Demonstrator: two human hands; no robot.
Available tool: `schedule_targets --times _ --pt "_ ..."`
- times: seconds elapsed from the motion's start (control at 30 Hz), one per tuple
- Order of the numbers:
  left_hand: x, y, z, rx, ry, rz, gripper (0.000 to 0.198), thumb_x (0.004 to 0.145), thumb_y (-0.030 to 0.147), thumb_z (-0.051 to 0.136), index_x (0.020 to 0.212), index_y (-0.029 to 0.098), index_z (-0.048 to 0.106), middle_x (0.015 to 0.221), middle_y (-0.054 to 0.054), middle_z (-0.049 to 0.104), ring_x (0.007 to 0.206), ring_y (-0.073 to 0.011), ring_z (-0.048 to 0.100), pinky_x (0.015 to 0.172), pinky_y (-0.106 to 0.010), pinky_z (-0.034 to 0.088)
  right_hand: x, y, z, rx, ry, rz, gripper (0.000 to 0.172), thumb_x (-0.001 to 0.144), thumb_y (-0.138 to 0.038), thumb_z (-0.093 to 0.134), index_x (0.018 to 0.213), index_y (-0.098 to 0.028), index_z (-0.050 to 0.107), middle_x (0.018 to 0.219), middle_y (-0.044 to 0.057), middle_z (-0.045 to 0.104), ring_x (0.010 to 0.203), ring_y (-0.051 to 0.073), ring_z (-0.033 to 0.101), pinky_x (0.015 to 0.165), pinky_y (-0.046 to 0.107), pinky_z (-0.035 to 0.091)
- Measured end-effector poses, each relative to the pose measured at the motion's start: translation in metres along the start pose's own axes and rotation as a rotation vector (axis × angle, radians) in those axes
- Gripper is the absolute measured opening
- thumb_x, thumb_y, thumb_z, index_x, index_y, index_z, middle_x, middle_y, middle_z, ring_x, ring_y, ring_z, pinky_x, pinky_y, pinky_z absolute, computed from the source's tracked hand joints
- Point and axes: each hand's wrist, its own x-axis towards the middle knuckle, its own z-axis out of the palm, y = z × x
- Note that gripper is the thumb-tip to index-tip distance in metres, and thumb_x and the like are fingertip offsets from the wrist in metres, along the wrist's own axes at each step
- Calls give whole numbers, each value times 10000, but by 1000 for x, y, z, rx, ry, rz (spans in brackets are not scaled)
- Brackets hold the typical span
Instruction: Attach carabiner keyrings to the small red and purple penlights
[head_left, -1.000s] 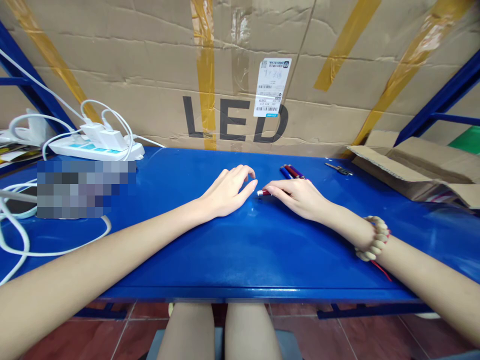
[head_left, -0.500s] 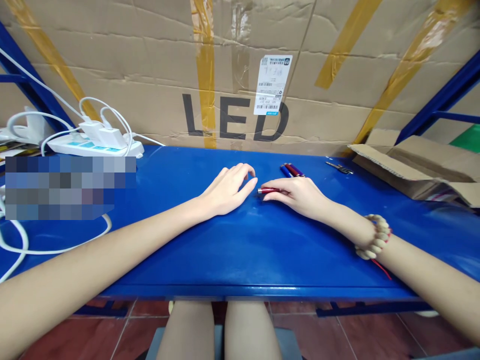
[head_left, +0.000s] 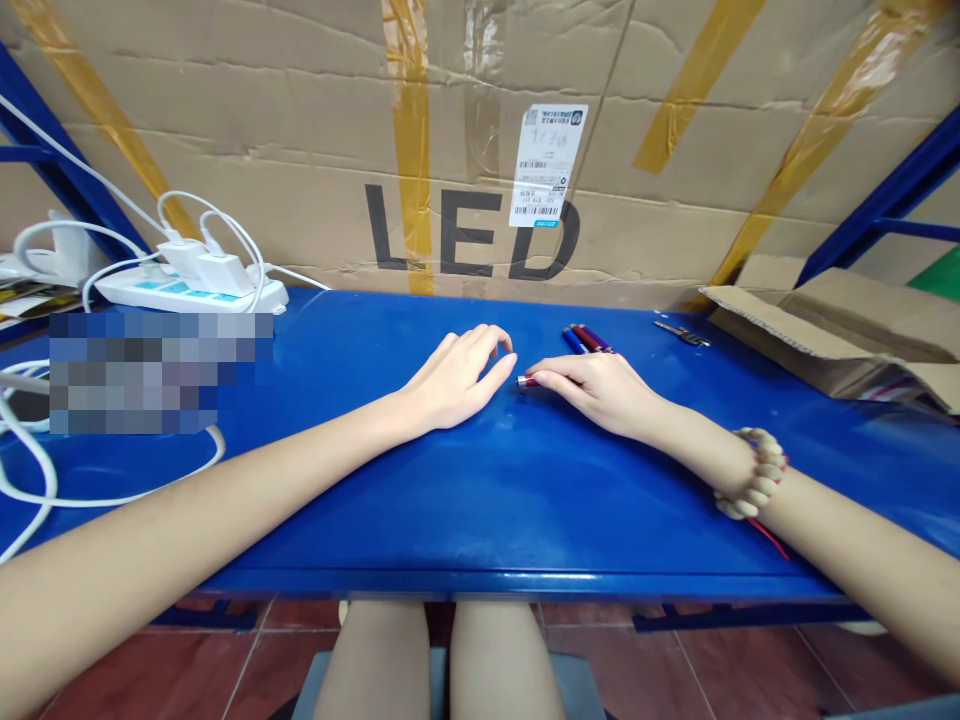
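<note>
My right hand (head_left: pixel 604 388) is closed with thumb and fingers around a slim red metal tube (head_left: pixel 524 381). Only the tube's silver tip and a little red show; the rest is hidden in the hand, so I cannot tell if it is a pen. Just left of that tip, my left hand (head_left: pixel 465 375) rests on the blue table (head_left: pixel 450 500), holding nothing, fingers curved and thumb apart. Beyond my right hand lie several slim tubes (head_left: pixel 588 338), blue and dark red, side by side and partly covered by the hand.
Keys (head_left: pixel 681 333) lie at the back right, near an open cardboard box (head_left: pixel 810 340). At the left stands a white power strip (head_left: pixel 150 292) with chargers and looping white cables (head_left: pixel 127 503). A large carton (head_left: pixel 300 150) rises behind the table. A blurred patch hides something at left.
My right thumb and fingers have closed further over the red tube, so less of it shows. My left hand stays in nearly the same place.
</note>
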Motion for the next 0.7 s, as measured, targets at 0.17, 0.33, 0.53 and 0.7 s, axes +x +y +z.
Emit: schedule_targets --times 0.17,0.33,0.53,0.7 --pt "-1 1 -1 2 4 3 278 933 356 275 1018 179 473 1027 -36 578 912 -174 529 851 -363 366 -1 -2 0 10 18 -6 334 898 -451 404 949 -247 664 865 -11 711 744 145 647 620 223 419" --pt "0 1 0 0 -1 3 284 933 360 270 1018 180 472 1029 -38 578 910 -174 529 843 -361 367 -1 -2 1 9 22 -2 312 862 -467 467 974 -249 660 845 -4 714 703 146 646 591 223 417" --pt "0 0 0 3 -10 9 299 934 372 255 1016 182 469 1047 -39 573 917 -178 522 858 -373 359 0 0 1 24 30 -26 302 839 -478 507 956 -259 678 879 -10 720 752 156 662 642 222 447" --pt "0 0 0 1 -13 8 305 932 376 251 1016 183 472 1045 -41 572 913 -177 520 858 -372 362 0 3 3 27 42 -37 310 815 -498 532 933 -259 691 901 -10 723 802 174 668 685 231 463"
